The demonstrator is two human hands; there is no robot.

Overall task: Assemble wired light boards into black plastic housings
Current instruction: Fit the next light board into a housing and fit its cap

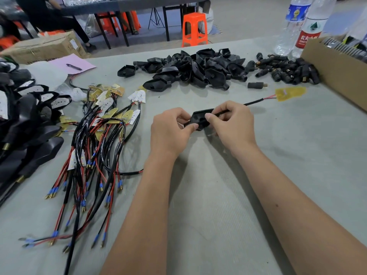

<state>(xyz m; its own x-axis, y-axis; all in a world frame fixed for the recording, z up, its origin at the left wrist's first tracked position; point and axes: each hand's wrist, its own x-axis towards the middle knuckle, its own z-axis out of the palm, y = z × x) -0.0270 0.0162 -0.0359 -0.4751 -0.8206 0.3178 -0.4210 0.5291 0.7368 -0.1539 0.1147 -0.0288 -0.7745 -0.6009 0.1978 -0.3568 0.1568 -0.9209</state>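
Note:
A black plastic housing [200, 118] is held between both hands above the grey table [218, 195]. My left hand [170, 132] grips its left end with thumb and curled fingers. My right hand [232, 124] pinches the black sleeved wire [255, 102] where it meets the housing. The wire runs up and right to a yellow light board [290, 93] lying flat on the table. A heap of empty black housings [190, 68] lies at the back. Wired light boards [107, 124] lie bundled to the left.
Finished black units [23, 126] are stacked at the far left. Small black connectors [286, 71] lie at the back right beside a cardboard box [335, 72]. Two water bottles [297, 26] stand behind it. A pink sheet [73, 64] with a pen lies at back left.

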